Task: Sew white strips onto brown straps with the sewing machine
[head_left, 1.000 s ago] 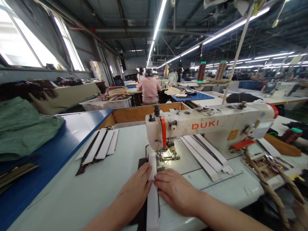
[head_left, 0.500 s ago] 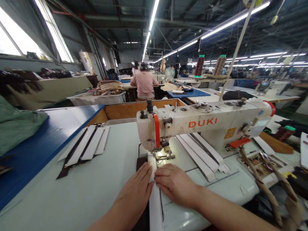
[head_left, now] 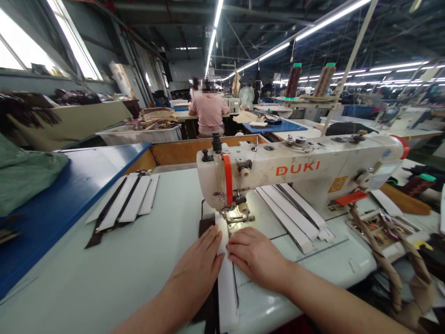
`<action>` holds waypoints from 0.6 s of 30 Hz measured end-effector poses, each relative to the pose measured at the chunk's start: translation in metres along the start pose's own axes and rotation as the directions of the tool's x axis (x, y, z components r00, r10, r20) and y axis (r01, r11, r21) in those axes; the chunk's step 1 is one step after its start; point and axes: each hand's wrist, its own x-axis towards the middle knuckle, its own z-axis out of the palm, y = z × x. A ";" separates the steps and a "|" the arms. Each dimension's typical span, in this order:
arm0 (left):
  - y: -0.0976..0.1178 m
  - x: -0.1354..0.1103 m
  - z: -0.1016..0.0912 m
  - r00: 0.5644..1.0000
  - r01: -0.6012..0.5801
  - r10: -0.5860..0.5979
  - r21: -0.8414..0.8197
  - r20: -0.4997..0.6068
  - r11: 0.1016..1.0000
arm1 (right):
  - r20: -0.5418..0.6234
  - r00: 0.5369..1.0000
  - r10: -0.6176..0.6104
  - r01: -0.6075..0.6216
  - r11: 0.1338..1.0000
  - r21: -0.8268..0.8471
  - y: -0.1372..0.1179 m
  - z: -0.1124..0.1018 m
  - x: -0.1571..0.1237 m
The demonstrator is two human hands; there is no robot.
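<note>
A long white strip (head_left: 225, 287) with a dark strip (head_left: 210, 311) under its left side runs from the table's near edge up to the presser foot (head_left: 237, 214) of a cream DUKI sewing machine (head_left: 299, 171). My left hand (head_left: 198, 269) lies flat, fingers stretched out, along the strip's left edge. My right hand (head_left: 255, 257) rests on the strip's right edge, fingers curled down onto it. Both hands sit just in front of the needle.
A fan of white and dark strips (head_left: 125, 202) lies at the left on the pale table (head_left: 121, 273). More white strips (head_left: 295, 220) lie under the machine arm. Green fabric (head_left: 24, 171) sits on a blue bench. A person in pink (head_left: 208, 111) sits ahead.
Both hands have slid a little forward with the strip toward the presser foot. The view has shifted slightly to the right and down.
</note>
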 end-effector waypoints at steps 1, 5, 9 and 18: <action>0.001 -0.001 -0.002 1.000 0.013 -0.013 -0.005 0.003 1.000 | 0.009 1.000 0.004 -0.004 1.000 -0.002 0.000 -0.001 0.000; 0.008 -0.009 -0.013 0.999 0.035 -0.036 -0.037 -0.016 0.999 | 0.026 1.000 0.017 -0.017 1.000 0.012 -0.001 -0.007 -0.002; 0.016 -0.019 -0.017 1.000 0.015 -0.017 -0.087 -0.024 0.996 | 0.035 0.999 0.005 -0.006 1.000 0.020 -0.001 -0.011 -0.003; 0.016 -0.022 -0.014 0.999 -0.028 0.025 -0.079 -0.035 0.997 | 0.070 0.997 -0.015 0.016 1.000 -0.010 -0.001 -0.006 0.000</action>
